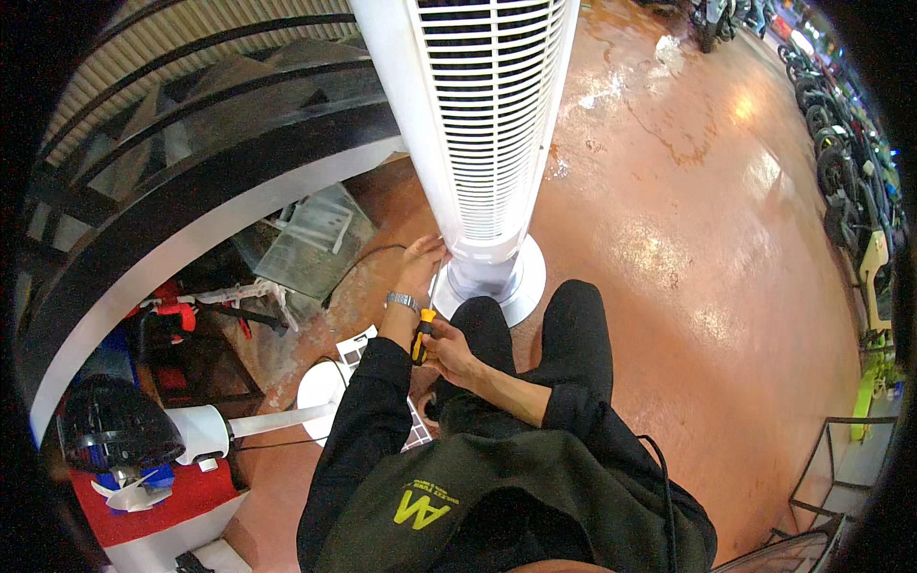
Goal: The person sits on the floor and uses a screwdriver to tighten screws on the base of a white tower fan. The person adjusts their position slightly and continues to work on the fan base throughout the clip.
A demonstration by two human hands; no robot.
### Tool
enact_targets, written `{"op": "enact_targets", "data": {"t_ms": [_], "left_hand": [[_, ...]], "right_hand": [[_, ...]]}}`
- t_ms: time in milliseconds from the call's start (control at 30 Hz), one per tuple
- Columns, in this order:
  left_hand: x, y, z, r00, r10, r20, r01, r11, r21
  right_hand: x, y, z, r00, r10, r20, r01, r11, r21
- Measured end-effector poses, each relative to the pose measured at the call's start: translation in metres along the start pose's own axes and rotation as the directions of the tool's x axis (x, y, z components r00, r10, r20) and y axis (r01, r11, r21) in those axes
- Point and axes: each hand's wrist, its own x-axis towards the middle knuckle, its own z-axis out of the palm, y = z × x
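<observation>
A tall white tower fan point(487, 124) with a slatted grille stands in front of me on a round white base point(525, 286). My left hand point(417, 271) reaches to the lower left side of the fan's body, fingers stretched out against its casing; the fingertips are partly hidden at the edge. Closed round the handle of a yellow and black screwdriver point(422, 329), my right hand point(452, 353) sits just below my left wrist. The screwdriver points up toward the fan's lower side, and its tip is hard to make out. Both my knees are close to the base.
At the left, a pedestal fan with a dark head point(115, 425) and a white pole point(277, 418) lies over a red-topped box point(162, 516). Beyond are a glass-like panel point(320, 239) and a curved black-and-white rim point(239, 177). Several two-wheelers point(831, 162) line the far right.
</observation>
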Motion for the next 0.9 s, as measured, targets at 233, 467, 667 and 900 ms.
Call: {"op": "enact_targets", "data": {"t_ms": [233, 467, 667, 900], "left_hand": [[-0.006, 0.011, 0.009, 0.983, -0.183, 0.027, 0.184, 0.982, -0.031], [0.015, -0.007, -0.008, 0.973, -0.191, 0.125, 0.205, 0.973, -0.107], [0.012, -0.008, -0.001, 0.975, -0.211, 0.071, 0.214, 0.976, -0.045], [0.003, 0.008, 0.005, 0.977, -0.21, 0.037, 0.209, 0.978, 0.026]], "right_hand": [[0.004, -0.005, 0.002, 0.998, 0.043, 0.054, -0.051, 0.986, 0.159], [-0.005, -0.052, -0.01, 0.953, -0.297, -0.06, 0.152, 0.64, -0.753], [-0.019, -0.262, -0.015, 0.233, -0.968, 0.098, 0.69, 0.093, -0.718], [0.011, -0.333, 0.018, 0.22, -0.804, 0.552, 0.828, -0.145, -0.541]]}}
